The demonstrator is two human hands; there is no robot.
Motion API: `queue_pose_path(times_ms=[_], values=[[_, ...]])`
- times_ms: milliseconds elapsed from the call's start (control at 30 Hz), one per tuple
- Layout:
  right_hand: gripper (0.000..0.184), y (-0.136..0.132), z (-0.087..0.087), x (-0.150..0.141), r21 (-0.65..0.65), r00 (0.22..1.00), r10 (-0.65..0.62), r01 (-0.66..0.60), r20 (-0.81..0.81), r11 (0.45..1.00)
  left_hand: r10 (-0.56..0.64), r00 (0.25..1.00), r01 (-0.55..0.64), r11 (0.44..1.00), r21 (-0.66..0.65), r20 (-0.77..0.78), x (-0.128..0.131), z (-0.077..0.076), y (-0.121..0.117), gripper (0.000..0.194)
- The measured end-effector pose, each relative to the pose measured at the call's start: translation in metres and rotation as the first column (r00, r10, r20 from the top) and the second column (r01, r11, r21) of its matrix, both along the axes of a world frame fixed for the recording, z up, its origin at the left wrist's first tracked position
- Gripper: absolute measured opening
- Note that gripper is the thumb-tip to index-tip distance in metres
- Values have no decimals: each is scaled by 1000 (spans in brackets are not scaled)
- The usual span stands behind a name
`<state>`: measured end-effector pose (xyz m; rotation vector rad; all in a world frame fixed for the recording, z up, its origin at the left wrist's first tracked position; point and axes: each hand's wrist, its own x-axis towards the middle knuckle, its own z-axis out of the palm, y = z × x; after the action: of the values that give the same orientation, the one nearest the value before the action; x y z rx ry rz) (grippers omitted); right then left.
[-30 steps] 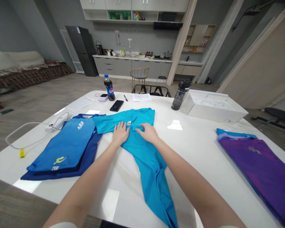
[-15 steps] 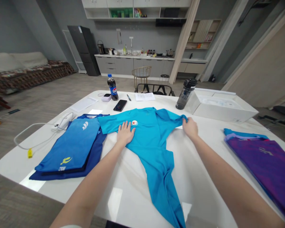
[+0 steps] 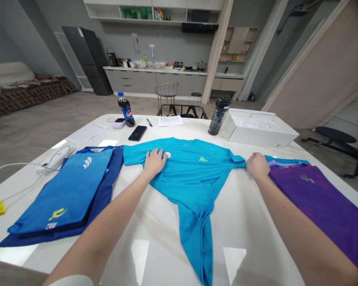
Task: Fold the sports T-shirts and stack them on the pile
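A turquoise t-shirt (image 3: pixel 191 174) lies spread across the middle of the white table (image 3: pixel 250 222), its lower part bunched toward the near edge. My left hand (image 3: pixel 154 161) lies flat and open on the shirt's chest, beside a small round badge. My right hand (image 3: pixel 257 165) is closed on the shirt's right sleeve, which is stretched out to the right and meets the purple shirt (image 3: pixel 325 202).
Folded blue shirts (image 3: pixel 68 190) lie at the left, with a white cable (image 3: pixel 24 176) beyond them. At the far edge stand a cola bottle (image 3: pixel 125 110), a phone (image 3: pixel 137 133), a paper sheet (image 3: pixel 170 120), a dark water bottle (image 3: pixel 217 116) and an open white box (image 3: pixel 258 129).
My right hand has pulled the folded half of the turquoise shirt out to the right, opening it flat. My left hand stayed pressed on the chest. The view shifted right.
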<state>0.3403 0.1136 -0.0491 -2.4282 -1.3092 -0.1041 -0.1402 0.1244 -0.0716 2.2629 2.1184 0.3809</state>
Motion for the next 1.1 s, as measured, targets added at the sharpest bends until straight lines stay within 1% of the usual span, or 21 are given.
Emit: queue_pose_path(times_ms=[33, 67, 100, 133, 167, 200, 233, 267, 300, 367, 400, 433, 467, 500, 533, 600, 667, 700, 767, 833, 1100], values=[[55, -1, -1, -7, 57, 995, 88, -91, 56, 994, -12, 1000, 12, 1000, 13, -8, 1, 2, 5, 64], [56, -1, -3, -13, 70, 970, 214, -223, 112, 972, -29, 999, 30, 999, 12, -14, 1, 4, 11, 63], [57, -1, -5, -18, 33, 920, 361, -370, 151, 928, -46, 999, 46, 999, 2, -18, 1, 4, 15, 62], [59, 0, -7, -21, -41, 851, 500, -501, 158, 865, -57, 998, 57, 998, -15, -19, 0, 3, 19, 62], [61, 1, -9, -23, -114, 787, 601, -590, 141, 799, -65, 998, 64, 997, -36, -18, -1, 1, 22, 62], [60, 4, -10, -21, -164, 749, 650, -631, 124, 758, -70, 997, 69, 996, -54, -16, -2, -2, 24, 63], [57, 7, -10, -17, -191, 749, 651, -626, 124, 756, -73, 997, 72, 995, -66, -13, -4, -6, 26, 63], [51, 12, -9, -11, -202, 781, 608, -579, 139, 790, -72, 997, 72, 995, -73, -10, -5, -10, 26, 64], [46, 17, -7, -3, -205, 833, 530, -497, 159, 843, -72, 997, 71, 995, -75, -7, -6, -14, 26, 64], [40, 29, 0, 14, -171, 940, 289, -259, 183, 951, -68, 998, 68, 994, -80, -2, -7, -19, 26, 65], [39, 34, 3, 21, -123, 972, 150, -129, 180, 984, -66, 998, 66, 994, -87, 1, -7, -20, 26, 66], [40, 38, 7, 24, -55, 985, 29, -20, 167, 998, -64, 998, 65, 993, -100, 6, -7, -20, 26, 66], [43, 40, 10, 24, 24, 987, -48, 45, 151, 999, -61, 998, 62, 992, -111, 13, -7, -18, 27, 67], [45, 41, 12, 18, 93, 988, -64, 51, 139, 994, -56, 998, 58, 992, -116, 20, -7, -16, 27, 68], [47, 40, 12, 8, 134, 991, -15, -3, 135, 991, -51, 998, 54, 992, -113, 25, -7, -14, 28, 68], [49, 33, 7, -22, 104, 966, 224, -237, 126, 966, -39, 999, 42, 994, -103, 32, -8, -10, 30, 69], [57, 25, -4, -56, -41, 886, 461, -459, 51, 887, -34, 999, 38, 993, -116, 33, -7, -9, 31, 70], [61, 21, -10, -71, -126, 861, 508, -503, 11, 855, -36, 999, 40, 991, -130, 32, -7, -10, 32, 71], [65, 19, -22, -87, -260, 856, 516, -505, -30, 823, -37, 999, 41, 987, -154, 27, -3, -12, 35, 72], [68, 26, -29, -88, -331, 874, 485, -468, -35, 820, -31, 999, 35, 987, -155, 24, 3, -14, 39, 72], [74, 80, -28, -53, -375, 877, 478, -460, -51, 804, -10, 998, 18, 990, -138, 62, 24, -19, 79, 73]])
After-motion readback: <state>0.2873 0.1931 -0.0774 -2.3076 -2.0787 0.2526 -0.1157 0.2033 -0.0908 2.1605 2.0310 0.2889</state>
